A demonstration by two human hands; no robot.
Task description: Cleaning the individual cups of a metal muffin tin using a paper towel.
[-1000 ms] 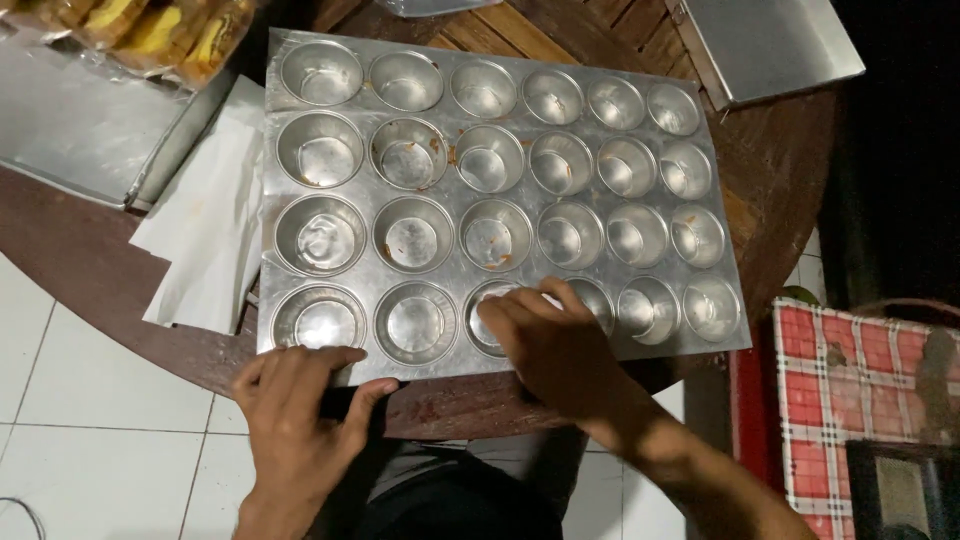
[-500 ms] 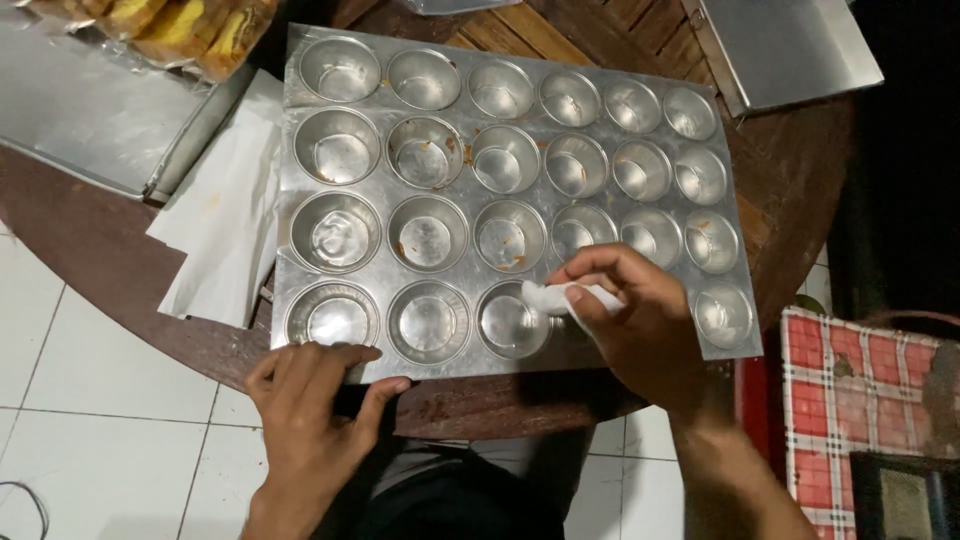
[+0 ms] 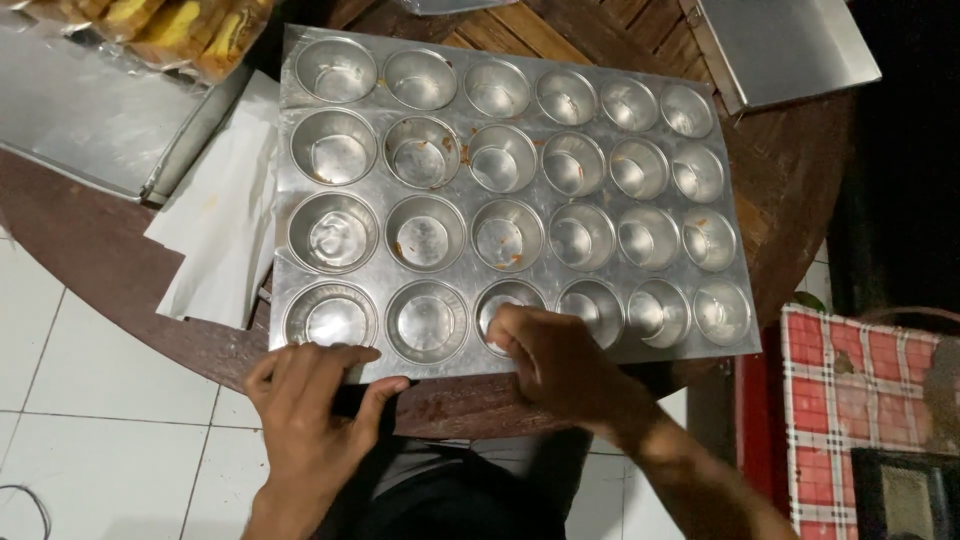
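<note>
The big metal muffin tray (image 3: 520, 140) lies flat on the round wooden surface (image 3: 800, 190). The right hand (image 3: 560, 365) has come back from a cup further right to the third cup in the near row. Half a second ago a small white thing showed in its grip; now the fingers curl down into the cup and hide it, so what the grip holds cannot be told. It looks like the cups are being wiped one by one. The left hand (image 3: 315, 400) still presses the tray's near edge, fingers spread flat, holding nothing.

Left of that hand lies white paper (image 3: 225, 220). Further off sits a flat metal tray (image 3: 90, 110) with yellow cakes in clear wrap (image 3: 185, 25). Right of the right hand is a red checked box (image 3: 850, 400).
</note>
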